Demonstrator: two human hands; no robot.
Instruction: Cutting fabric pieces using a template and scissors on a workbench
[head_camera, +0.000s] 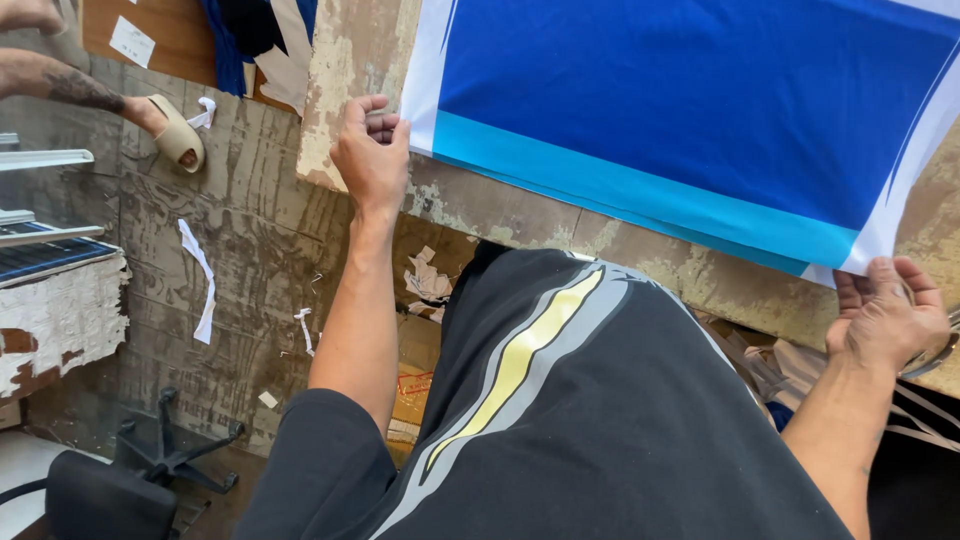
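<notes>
A large printed sheet (700, 110), dark blue with a light blue band and white border, lies on a worn, paint-flaked table (500, 215). My left hand (372, 155) pinches the sheet's near left corner at the table's edge. My right hand (885, 315) holds the near right corner, fingers curled under the white border. A black shirt with a yellow and grey stripe (530, 350) fills the lower middle of the view.
Another person's leg and beige sandal (178, 132) stand on the wooden floor at the upper left. Torn white paper scraps (200, 275) lie on the floor. A black office chair base (165, 455) sits at the lower left. Stacked panels (50, 250) are at the left edge.
</notes>
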